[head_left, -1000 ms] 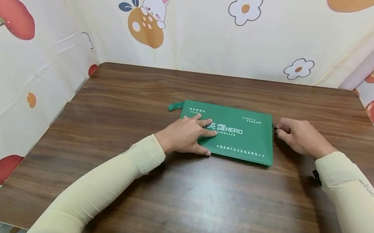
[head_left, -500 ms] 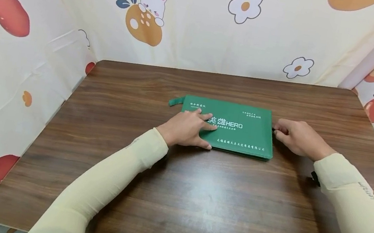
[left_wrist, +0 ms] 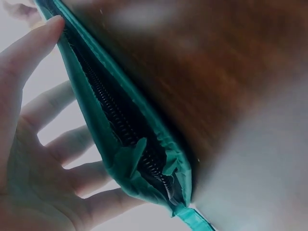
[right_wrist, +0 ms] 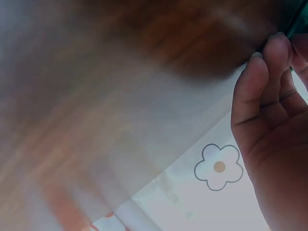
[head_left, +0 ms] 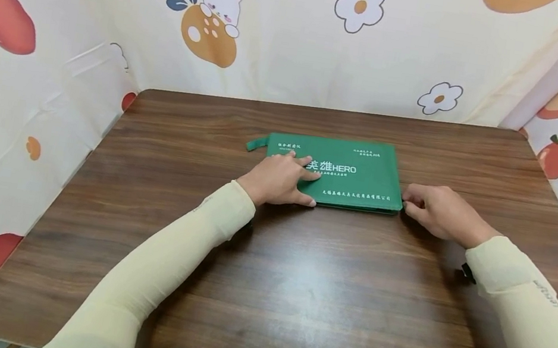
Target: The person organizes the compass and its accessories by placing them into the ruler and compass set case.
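A green zippered pouch (head_left: pixel 365 175) with white lettering and "HERO" printed on it lies flat on the table. My left hand (head_left: pixel 278 179) rests on its left part with the fingers spread, thumb at the near edge. In the left wrist view, the zipper teeth (left_wrist: pixel 120 120) run along that side between two green fabric edges. At the near right corner, my right hand (head_left: pixel 438 210) has thumb and fingertips pinched together on the zipper pull, which the fingers mostly hide. A short green strap (head_left: pixel 257 144) sticks out from the far left corner.
Under everything is a brown wood-grain table (head_left: pixel 294 290) with rounded corners. Pale curtains (head_left: pixel 284 30) printed with fruit, flowers and a rabbit hang behind it and on both sides.
My right hand has moved from the far part of the pouch's right side down to its near corner. The pouch has shifted away and turned slightly, with my left hand still on it.
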`<action>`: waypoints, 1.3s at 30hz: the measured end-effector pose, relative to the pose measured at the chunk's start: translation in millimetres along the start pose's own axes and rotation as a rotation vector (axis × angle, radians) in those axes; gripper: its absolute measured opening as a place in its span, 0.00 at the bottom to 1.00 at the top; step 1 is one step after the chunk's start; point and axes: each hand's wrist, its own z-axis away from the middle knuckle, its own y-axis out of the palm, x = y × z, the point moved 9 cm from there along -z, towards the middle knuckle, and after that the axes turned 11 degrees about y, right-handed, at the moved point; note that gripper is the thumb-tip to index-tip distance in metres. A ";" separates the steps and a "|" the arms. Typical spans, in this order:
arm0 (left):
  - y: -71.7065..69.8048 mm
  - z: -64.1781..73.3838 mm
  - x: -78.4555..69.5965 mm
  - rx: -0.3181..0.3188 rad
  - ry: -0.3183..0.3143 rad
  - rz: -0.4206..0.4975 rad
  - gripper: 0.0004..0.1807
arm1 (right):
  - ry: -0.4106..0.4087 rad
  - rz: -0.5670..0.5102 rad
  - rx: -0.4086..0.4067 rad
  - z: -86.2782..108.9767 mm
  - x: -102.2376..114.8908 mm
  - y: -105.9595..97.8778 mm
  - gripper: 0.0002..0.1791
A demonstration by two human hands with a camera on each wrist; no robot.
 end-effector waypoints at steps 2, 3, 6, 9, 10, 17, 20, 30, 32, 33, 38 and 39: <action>-0.2 -2.1 3.5 0.002 0.001 0.003 0.37 | -0.014 0.002 -0.019 1.4 0.2 -0.5 0.06; -0.5 -3.1 4.8 0.000 0.002 0.006 0.37 | -0.019 0.002 -0.025 2.3 0.3 -0.8 0.06; -1.0 -5.5 7.8 0.002 0.004 0.012 0.37 | -0.024 0.001 -0.028 4.3 0.5 -0.8 0.06; -1.2 -6.5 8.9 0.007 0.001 0.016 0.37 | -0.025 -0.003 -0.024 6.5 2.2 -1.1 0.05; -0.9 -6.4 9.3 0.010 -0.001 0.019 0.37 | -0.025 -0.003 -0.022 6.9 3.0 -0.9 0.05; -2.0 -6.7 9.3 0.010 -0.001 0.030 0.37 | -0.033 0.003 -0.006 9.6 7.1 -0.1 0.07; -3.5 -6.9 8.8 0.002 0.001 0.027 0.37 | -0.039 0.003 -0.007 10.6 8.2 -0.4 0.08; -4.1 -6.9 8.6 -0.003 0.000 0.024 0.37 | -0.053 -0.001 -0.008 12.7 13.1 -0.8 0.12; -4.2 -6.7 8.5 -0.003 0.000 0.022 0.37 | -0.055 -0.001 0.000 13.0 14.2 0.1 0.11; -4.2 -6.6 8.4 -0.002 0.000 0.022 0.37 | -0.056 -0.001 0.003 13.3 15.0 0.4 0.11; -4.1 -6.2 8.4 -0.001 0.000 0.022 0.37 | -0.073 -0.008 0.004 15.0 19.0 1.6 0.09; -4.0 -6.3 8.5 -0.001 0.002 0.022 0.37 | -0.077 -0.010 0.004 15.3 19.8 1.8 0.09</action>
